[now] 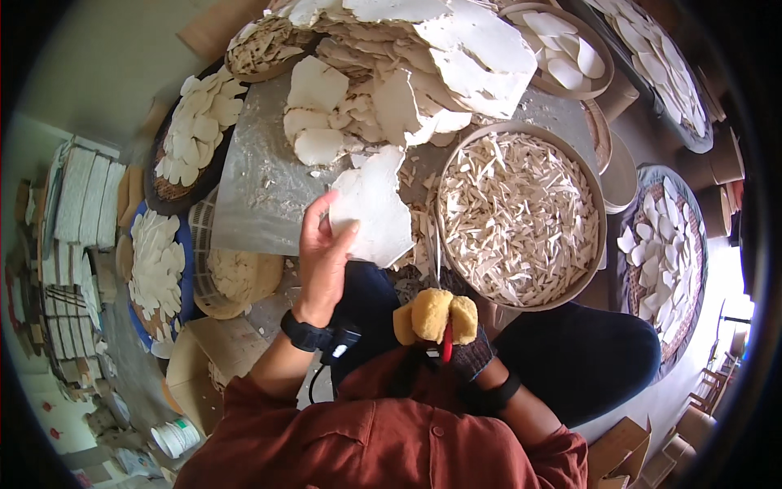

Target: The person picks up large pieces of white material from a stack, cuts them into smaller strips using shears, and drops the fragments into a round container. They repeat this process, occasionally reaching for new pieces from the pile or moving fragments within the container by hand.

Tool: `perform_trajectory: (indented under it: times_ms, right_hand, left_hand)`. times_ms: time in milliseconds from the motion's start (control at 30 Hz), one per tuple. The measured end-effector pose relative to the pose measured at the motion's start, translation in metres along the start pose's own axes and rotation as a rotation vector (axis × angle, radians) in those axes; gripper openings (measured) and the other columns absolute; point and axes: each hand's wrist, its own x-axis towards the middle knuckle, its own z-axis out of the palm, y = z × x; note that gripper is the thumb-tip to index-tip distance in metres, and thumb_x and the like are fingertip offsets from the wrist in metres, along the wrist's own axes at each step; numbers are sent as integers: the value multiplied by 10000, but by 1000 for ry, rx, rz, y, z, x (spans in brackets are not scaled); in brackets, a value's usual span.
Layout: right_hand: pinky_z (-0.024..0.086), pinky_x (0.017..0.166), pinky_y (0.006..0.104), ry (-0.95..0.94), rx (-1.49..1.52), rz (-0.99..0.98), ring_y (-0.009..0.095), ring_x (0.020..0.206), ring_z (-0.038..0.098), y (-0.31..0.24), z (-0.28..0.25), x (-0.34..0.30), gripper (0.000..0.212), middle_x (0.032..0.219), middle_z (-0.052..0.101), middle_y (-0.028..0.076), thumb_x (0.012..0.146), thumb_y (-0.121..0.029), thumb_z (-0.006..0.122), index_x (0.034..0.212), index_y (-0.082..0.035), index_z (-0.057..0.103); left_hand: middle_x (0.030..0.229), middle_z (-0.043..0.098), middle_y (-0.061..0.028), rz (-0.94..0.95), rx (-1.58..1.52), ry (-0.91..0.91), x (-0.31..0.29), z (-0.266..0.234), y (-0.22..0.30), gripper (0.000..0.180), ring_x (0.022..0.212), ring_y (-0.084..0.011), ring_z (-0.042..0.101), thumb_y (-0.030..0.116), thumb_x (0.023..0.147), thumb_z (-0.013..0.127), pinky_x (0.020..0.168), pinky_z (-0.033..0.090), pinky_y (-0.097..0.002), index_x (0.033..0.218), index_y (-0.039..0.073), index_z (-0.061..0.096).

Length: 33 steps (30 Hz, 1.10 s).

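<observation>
White sheet [373, 208] in left pinch grip [322, 265]

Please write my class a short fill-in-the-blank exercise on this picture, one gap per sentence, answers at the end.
1. The pale sheet is held in the person's ____ hand.
2. The soft finger covers on the right hand are ____ in colour.
3. The round tray of chips stands to the ____ of the sheet.
4. Both wristbands are ____.

Answers: left; yellow; right; black.
</observation>
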Motion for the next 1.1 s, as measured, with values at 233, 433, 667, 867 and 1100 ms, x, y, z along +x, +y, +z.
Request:
perform_trajectory:
  times_ms: [233, 433, 667, 867, 1100]
  right_hand:
    - [389, 1059, 380, -30, 534, -195, 246, 1208, 509, 19, 0, 15, 383, 1305, 516, 154, 953, -120, 450, 1312, 12, 431]
    - [401, 1052, 401, 49, 416, -68, 276, 1202, 514, -6, 1, 10, 354, 1297, 515, 184, 982, -112, 393, 1293, 52, 435]
    - [446, 991, 362, 26, 130, -128, 238, 1112, 582, -11, 2, 4, 320, 1207, 588, 133, 919, -74, 532, 1227, 12, 518]
    - [442, 972, 333, 33, -394, -136, 213, 1101, 579, -15, 9, 5, 334, 1176, 605, 109, 861, -108, 605, 1187, -46, 570]
    - [466, 931, 365, 54, -417, -174, 261, 1065, 589, -25, 6, 7, 331, 1133, 614, 133, 861, -143, 580, 1175, -38, 569]
  left_hand:
    - [1292, 469, -137, 121, 164, -75, -12, 27, -31, 743, 1106, -162, 521, -72, 853, 564, 940, 453, -297, 1460, 57, 155]
    - [1347, 405, -131, 120, 155, -89, -14, 41, -34, 720, 1154, -164, 484, -63, 857, 564, 976, 430, -299, 1448, 31, 164]
    - [1343, 411, -121, 97, 286, -185, 10, 29, -24, 686, 1173, -166, 467, -23, 833, 604, 983, 420, -296, 1421, 15, 252]
    - [1334, 425, -105, -3, 284, -249, 16, 24, -15, 685, 1170, -153, 468, -29, 827, 606, 981, 418, -294, 1418, 21, 263]
    - [1341, 422, -89, -85, 268, -288, 13, 22, -7, 667, 1166, -138, 462, -20, 821, 602, 989, 403, -287, 1409, 24, 292]
